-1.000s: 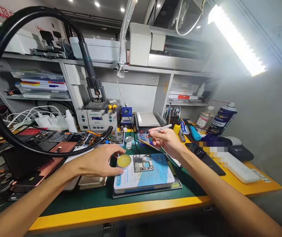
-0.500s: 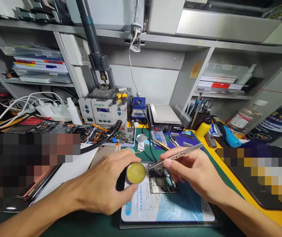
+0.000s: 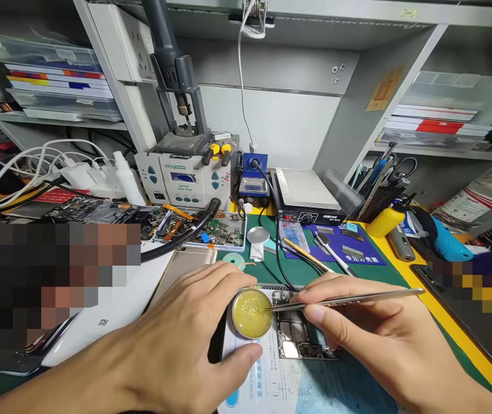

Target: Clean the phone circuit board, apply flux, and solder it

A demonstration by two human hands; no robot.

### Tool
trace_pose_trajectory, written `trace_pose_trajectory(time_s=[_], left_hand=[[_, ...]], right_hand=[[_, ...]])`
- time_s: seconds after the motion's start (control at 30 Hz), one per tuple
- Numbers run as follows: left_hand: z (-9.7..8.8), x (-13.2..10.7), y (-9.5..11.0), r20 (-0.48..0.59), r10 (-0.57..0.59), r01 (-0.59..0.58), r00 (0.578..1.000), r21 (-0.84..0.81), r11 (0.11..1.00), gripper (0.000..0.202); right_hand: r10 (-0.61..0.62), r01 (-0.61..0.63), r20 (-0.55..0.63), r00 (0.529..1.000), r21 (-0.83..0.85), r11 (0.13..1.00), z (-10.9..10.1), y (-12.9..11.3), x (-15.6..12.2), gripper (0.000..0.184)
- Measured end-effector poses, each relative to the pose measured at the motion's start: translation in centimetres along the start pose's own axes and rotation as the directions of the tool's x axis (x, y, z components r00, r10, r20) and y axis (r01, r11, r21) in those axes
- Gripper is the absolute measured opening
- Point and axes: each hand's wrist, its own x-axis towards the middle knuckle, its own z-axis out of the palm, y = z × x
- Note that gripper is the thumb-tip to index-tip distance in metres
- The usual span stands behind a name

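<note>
My left hand (image 3: 185, 333) grips a small round tin (image 3: 234, 329) between the thumb and the fingers. Yellow paste (image 3: 250, 310), perhaps soldering flux, fills it, its surface tilted toward me. Metal tweezers (image 3: 358, 299) are pinched in my right hand (image 3: 371, 333), and their tips touch the paste at its right side. Just behind and below the tweezers lies a phone circuit board (image 3: 291, 349), partly covered by my right fingers. It rests on a white and blue printed pad (image 3: 267, 391).
Behind my hands stand a hot air station (image 3: 185, 178) and a heating plate (image 3: 306, 192). A tray of small parts (image 3: 243, 240) sits left of a round metal lid (image 3: 258, 234). A black cable (image 3: 279, 247) crosses the green mat (image 3: 261, 273). White phone (image 3: 112, 310) at left.
The tweezers have turned flatter, and their tips have moved from beside the tin's rim into the paste. The camera view has tipped down and come closer.
</note>
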Motion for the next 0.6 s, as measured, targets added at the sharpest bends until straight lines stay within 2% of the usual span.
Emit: trace_pose_trajectory(time_s=[0.23, 0.6], left_hand=[[-0.14, -0.21, 0.30, 0.024, -0.021, 0.021, 0.999, -0.002, 1.000, 0.038], [0.06, -0.31, 0.08, 0.027, 0.000, -0.001, 1.000, 0.044, 0.999, 0.045]], right_hand=[[-0.044, 0.044, 0.038, 0.998, 0.021, 0.999, 0.21, -0.11, 0.01, 0.015], [-0.090, 0.091, 0.024, 0.996, -0.052, 0.994, 0.18, 0.13, 0.04, 0.014]])
